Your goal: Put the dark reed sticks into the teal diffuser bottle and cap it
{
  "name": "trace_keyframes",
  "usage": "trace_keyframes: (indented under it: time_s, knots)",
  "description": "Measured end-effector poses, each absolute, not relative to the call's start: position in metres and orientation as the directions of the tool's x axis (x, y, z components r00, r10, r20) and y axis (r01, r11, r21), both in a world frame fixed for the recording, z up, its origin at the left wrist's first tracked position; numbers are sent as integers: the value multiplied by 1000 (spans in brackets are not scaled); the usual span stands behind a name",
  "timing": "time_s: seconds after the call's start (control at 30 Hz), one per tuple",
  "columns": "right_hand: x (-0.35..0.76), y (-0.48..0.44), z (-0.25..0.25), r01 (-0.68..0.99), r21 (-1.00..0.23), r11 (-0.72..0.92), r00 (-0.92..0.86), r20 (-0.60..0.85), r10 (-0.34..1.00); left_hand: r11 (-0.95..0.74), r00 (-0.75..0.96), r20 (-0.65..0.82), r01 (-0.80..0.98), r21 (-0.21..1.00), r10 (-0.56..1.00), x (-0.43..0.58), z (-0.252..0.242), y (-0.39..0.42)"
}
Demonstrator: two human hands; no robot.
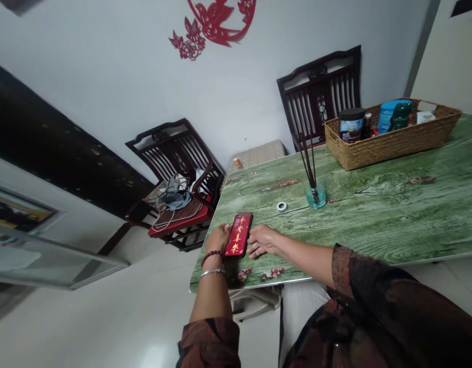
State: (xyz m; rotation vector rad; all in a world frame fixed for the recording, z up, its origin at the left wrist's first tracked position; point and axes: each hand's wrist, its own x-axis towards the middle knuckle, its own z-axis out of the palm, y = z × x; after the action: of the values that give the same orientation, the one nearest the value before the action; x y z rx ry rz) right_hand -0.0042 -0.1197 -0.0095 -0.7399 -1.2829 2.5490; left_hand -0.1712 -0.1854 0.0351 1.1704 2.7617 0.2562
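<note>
Phone [238,234]: face up on the green tabletop [377,220], near its left end, gold characters on red, between both hands
Left hand [219,239]: at the phone's left edge, fingers bent; whether they grip it, I cannot tell
Right hand [263,239]: fingers parted and slightly curled, just beside the right edge, closed on nothing
Slip risk: a one-sided push could skew the phone or slide it toward the tabletop's edge
Glass diffuser [316,197]: a wide forearm sweep could topple it
</note>
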Motion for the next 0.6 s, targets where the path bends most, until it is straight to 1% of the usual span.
trace_keyframes:
  time_s: [0.1, 0.17, 0.23, 0.27, 0.33, 0.4, 0.43, 0.47, 0.5, 0.57, 0.6]
  knots:
    - [10, -119, -6, 113, -801, -588, -807, -419, 416, 676, -688, -41, 699, 232, 725, -180, 39, -191]
    - [28, -115, -2, 112, -827, -551, -817, -392, 423, 657, -675, -30, 705, 268, 737, -183, 43, -194]
    - [52, -108, 2, 129, -882, -453, -839, -340, 424, 608, -637, -19, 726, 320, 771, -178, 46, -190]
    - [65, -104, 4, 151, -919, -364, -852, -308, 423, 570, -604, -13, 743, 351, 797, -172, 47, -186]
    - [94, -94, 8, 206, -973, -107, -877, -232, 422, 463, -508, -3, 783, 415, 861, -153, 46, -171]
    - [124, -80, 11, 238, -957, 165, -897, -151, 416, 341, -386, 0, 814, 470, 922, -126, 41, -152]
    - [140, -72, 12, 242, -932, 270, -900, -112, 421, 288, -330, 1, 826, 484, 944, -111, 38, -142]
    - [154, -62, 13, 247, -902, 355, -898, -76, 433, 243, -279, 4, 842, 482, 960, -97, 35, -131]
    - [169, -52, 14, 256, -869, 423, -889, -39, 457, 194, -226, 20, 873, 447, 974, -84, 31, -121]
    - [193, -31, 15, 294, -804, 516, -842, 38, 538, 157, -188, 40, 903, 400, 981, -64, 24, -102]
    - [203, -21, 16, 326, -777, 538, -803, 73, 592, 156, -188, 51, 914, 374, 981, -57, 20, -93]
